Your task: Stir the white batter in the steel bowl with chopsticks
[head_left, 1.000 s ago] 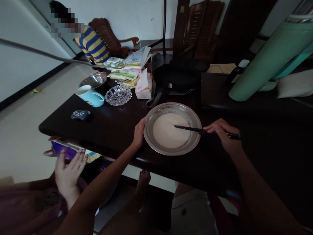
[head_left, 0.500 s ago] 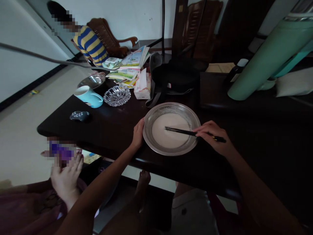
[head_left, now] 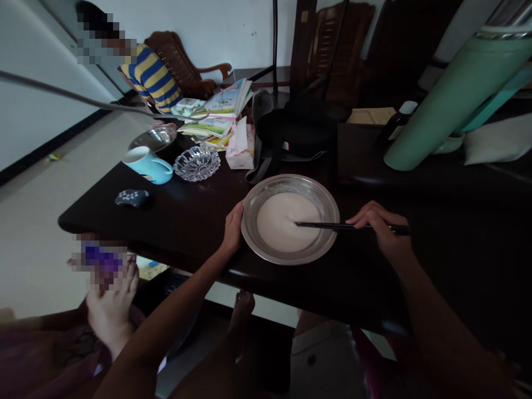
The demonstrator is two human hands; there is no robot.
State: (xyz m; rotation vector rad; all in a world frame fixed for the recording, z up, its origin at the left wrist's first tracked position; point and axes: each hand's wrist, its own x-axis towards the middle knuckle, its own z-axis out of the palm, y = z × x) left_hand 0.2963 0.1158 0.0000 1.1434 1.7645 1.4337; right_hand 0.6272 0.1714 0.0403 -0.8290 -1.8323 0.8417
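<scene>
A round metal basin (head_left: 330, 202) stands on the dark table near its front edge. Pale, milky batter (head_left: 278, 230) fills its bottom, with a swirl mark near the middle. My left hand (head_left: 233, 228) grips the basin's left rim, the fingers mostly hidden against its outer side. Black chopsticks (head_left: 341, 226) are pinched in my right hand (head_left: 380, 227), to the right of the basin. Their tips dip into the liquid while the shafts cross over the right rim.
Behind the basin lie a black bag (head_left: 297, 133), a tissue pack (head_left: 241, 149) and stacked booklets (head_left: 222, 105). A glass dish (head_left: 197, 163), blue mug (head_left: 147, 164) and dark controller-like object (head_left: 132, 198) sit left. A green thermos (head_left: 449, 105) stands right. Another person's hand (head_left: 110, 310) is at lower left.
My right hand has moved to the right, and the chopstick tips have shifted right and slightly nearer through the batter. My left hand stays on the basin's rim.
</scene>
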